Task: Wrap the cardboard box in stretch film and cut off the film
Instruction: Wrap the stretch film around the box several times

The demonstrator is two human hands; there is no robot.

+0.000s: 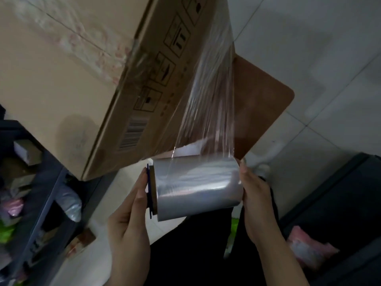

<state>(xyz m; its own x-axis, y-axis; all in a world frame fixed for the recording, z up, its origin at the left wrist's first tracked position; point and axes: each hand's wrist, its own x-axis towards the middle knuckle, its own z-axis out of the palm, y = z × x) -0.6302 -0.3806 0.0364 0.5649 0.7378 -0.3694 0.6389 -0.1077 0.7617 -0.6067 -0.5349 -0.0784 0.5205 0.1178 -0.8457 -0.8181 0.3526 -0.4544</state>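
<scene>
Hands: left hand [132, 205] and right hand [254, 193] are clamping the film roll [198, 187] by its ends.
Box: cardboard box [115, 83] is sitting at 11 o'clock, stretch film [208, 104] running taut to it.
Risk: uneven pull is likely tearing or bunching the film.

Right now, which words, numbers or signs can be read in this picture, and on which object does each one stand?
No word or number is readable.
Cardboard box, side face: a barcode label, its bars and digits too blurred to read.
Same face: a row of framed handling pictograms, too blurred to tell their meaning.
Roll of stretch film, held between the left hand and right hand: no print visible.
</scene>
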